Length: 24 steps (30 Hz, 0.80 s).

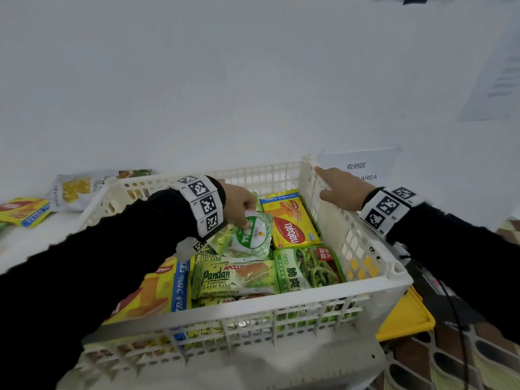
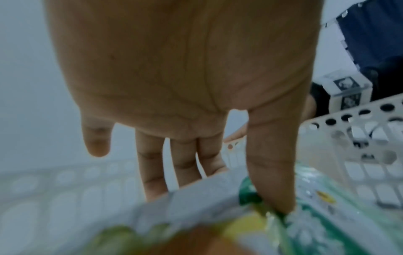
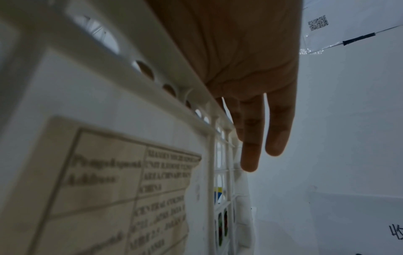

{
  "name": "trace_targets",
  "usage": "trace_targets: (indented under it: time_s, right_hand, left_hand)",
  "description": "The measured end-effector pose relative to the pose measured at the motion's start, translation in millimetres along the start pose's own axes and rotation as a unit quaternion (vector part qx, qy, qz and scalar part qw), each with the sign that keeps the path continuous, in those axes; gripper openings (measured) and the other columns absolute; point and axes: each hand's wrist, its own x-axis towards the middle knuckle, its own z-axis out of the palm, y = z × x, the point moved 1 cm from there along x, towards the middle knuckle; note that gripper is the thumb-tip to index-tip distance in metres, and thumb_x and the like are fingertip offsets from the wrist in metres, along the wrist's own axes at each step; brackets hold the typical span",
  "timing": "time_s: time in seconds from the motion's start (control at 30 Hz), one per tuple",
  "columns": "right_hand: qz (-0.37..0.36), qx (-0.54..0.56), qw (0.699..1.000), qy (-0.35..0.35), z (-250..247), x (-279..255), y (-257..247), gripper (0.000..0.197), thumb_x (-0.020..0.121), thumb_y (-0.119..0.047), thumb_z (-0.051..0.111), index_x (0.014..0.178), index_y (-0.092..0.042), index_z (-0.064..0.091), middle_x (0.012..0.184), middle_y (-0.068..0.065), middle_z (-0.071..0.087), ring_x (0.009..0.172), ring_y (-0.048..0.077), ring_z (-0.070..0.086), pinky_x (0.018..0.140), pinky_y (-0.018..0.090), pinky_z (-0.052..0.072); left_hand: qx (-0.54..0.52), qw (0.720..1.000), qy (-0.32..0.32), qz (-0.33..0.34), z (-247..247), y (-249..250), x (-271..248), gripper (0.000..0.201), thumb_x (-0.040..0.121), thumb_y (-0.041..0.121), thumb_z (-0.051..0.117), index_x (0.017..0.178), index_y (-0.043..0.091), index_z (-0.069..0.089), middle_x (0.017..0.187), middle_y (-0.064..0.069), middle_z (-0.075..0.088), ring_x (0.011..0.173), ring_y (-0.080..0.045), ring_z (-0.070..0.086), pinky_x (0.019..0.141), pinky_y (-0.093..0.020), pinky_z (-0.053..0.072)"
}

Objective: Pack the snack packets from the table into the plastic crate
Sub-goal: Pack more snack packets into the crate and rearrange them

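A white perforated plastic crate (image 1: 253,305) stands in front of me, holding several packets: a yellow Nabati wafer pack (image 1: 292,223), Pandan cake packs (image 1: 233,277), a green snack bag (image 1: 309,266) and a large yellow pack (image 1: 157,291). My left hand (image 1: 239,204) is inside the crate and pinches a green and white packet (image 1: 253,235) lying on the others. In the left wrist view the thumb (image 2: 277,172) presses on that packet (image 2: 316,215). My right hand (image 1: 337,190) lies flat on the crate's right rim (image 3: 130,51), its fingers (image 3: 250,151) straight.
On the table to the left lie a white chips bag (image 1: 81,187) and a yellow wafer packet (image 1: 25,211). A yellow tray (image 1: 405,319) and a black cable (image 1: 455,319) sit right of the crate. A paper sign (image 1: 360,167) hangs on the wall behind.
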Motion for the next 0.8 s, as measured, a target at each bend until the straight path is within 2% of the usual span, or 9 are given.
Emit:
trace_targets:
  time_s: [0.07, 0.1, 0.2, 0.3, 0.4, 0.53, 0.6, 0.7, 0.8]
  right_hand:
    - [0.0, 0.001, 1.0, 0.001, -0.1, 0.0, 0.2, 0.063, 0.097, -0.021, 0.04, 0.149, -0.015, 0.007, 0.15, 0.011, 0.026, 0.134, 0.027, 0.033, 0.105, 0.035, 0.033]
    - [0.0, 0.001, 1.0, 0.001, -0.2, 0.1, 0.1, 0.063, 0.097, -0.021, 0.04, 0.149, -0.016, 0.007, 0.15, 0.011, 0.025, 0.135, 0.027, 0.033, 0.105, 0.035, 0.032]
    - [-0.001, 0.004, 1.0, -0.004, 0.2, 0.1, 0.1, 0.062, 0.097, -0.021, 0.04, 0.149, -0.015, 0.007, 0.15, 0.011, 0.025, 0.135, 0.027, 0.032, 0.107, 0.036, 0.032]
    - [-0.003, 0.004, 1.0, -0.001, 0.5, 1.0, 0.6, 0.063, 0.096, -0.02, 0.042, 0.149, -0.014, 0.008, 0.15, 0.013, 0.026, 0.135, 0.029, 0.032, 0.108, 0.038, 0.032]
    - [0.001, 0.005, 1.0, -0.001, 0.5, 1.1, 0.4, 0.064, 0.095, -0.02, 0.042, 0.149, -0.015, 0.008, 0.15, 0.013, 0.025, 0.136, 0.028, 0.031, 0.109, 0.037, 0.031]
    - [0.002, 0.005, 1.0, -0.005, -0.3, 0.5, 0.5, 0.063, 0.096, -0.02, 0.041, 0.149, -0.016, 0.007, 0.151, 0.012, 0.024, 0.135, 0.027, 0.032, 0.108, 0.037, 0.032]
    - [0.002, 0.008, 1.0, -0.007, -0.8, -0.2, 0.6, 0.063, 0.096, -0.02, 0.04, 0.149, -0.016, 0.007, 0.151, 0.011, 0.024, 0.135, 0.027, 0.032, 0.108, 0.037, 0.032]
    - [0.0, 0.01, 1.0, -0.008, -0.5, -0.7, 0.6, 0.063, 0.096, -0.02, 0.04, 0.149, -0.016, 0.007, 0.15, 0.012, 0.025, 0.134, 0.028, 0.033, 0.107, 0.038, 0.033]
    - [0.0, 0.01, 1.0, -0.007, 0.2, -0.6, 0.6, 0.063, 0.095, -0.02, 0.041, 0.149, -0.016, 0.008, 0.148, 0.013, 0.028, 0.132, 0.029, 0.035, 0.105, 0.039, 0.035]
  left_hand:
    - [-0.059, 0.997, 0.025, 0.04, -9.6, 5.4, -7.9, 0.016, 0.09, 0.022, 0.056, 0.08, 0.021, 0.044, 0.07, 0.009, 0.045, 0.072, -0.014, 0.045, 0.061, -0.019, 0.039]
    - [-0.082, 0.993, 0.047, 0.065, -15.2, 9.1, -12.7, 0.02, 0.091, 0.02, 0.054, 0.075, 0.023, 0.042, 0.069, 0.009, 0.044, 0.069, -0.013, 0.044, 0.057, -0.018, 0.035]
    - [-0.185, 0.971, 0.08, 0.125, -24.3, 24.9, -21.6, 0.018, 0.091, 0.018, 0.054, 0.079, 0.024, 0.043, 0.077, 0.008, 0.056, 0.066, -0.01, 0.049, 0.058, -0.018, 0.039]
    - [-0.275, 0.947, 0.034, 0.161, -17.0, 52.4, -21.3, 0.023, 0.088, 0.012, 0.059, 0.102, 0.019, 0.041, 0.084, 0.001, 0.061, 0.067, -0.012, 0.051, 0.064, -0.021, 0.043]
    - [-0.211, 0.958, -0.056, 0.185, 2.6, 82.3, -12.4, 0.039, 0.086, 0.006, 0.06, 0.117, 0.012, 0.036, 0.085, 0.001, 0.057, 0.067, -0.01, 0.05, 0.063, -0.019, 0.042]
    - [-0.12, 0.965, -0.096, 0.211, 26.7, 111.0, 1.9, 0.044, 0.085, 0.008, 0.063, 0.123, 0.002, 0.042, 0.077, 0.005, 0.049, 0.078, -0.017, 0.048, 0.061, -0.018, 0.037]
    - [-0.07, 0.97, -0.075, 0.222, 34.6, 119.0, 7.2, 0.042, 0.085, 0.011, 0.064, 0.122, 0.003, 0.046, 0.08, 0.002, 0.05, 0.084, -0.017, 0.047, 0.058, -0.016, 0.033]
    - [-0.044, 0.973, -0.029, 0.224, 29.9, 119.7, 10.2, 0.039, 0.087, 0.018, 0.062, 0.123, 0.006, 0.053, 0.109, -0.008, 0.058, 0.092, -0.015, 0.048, 0.06, -0.013, 0.033]
    - [-0.097, 0.982, 0.038, 0.158, 9.0, 99.5, 19.0, 0.038, 0.091, 0.025, 0.055, 0.126, 0.01, 0.055, 0.126, -0.006, 0.056, 0.11, -0.02, 0.053, 0.08, -0.02, 0.038]
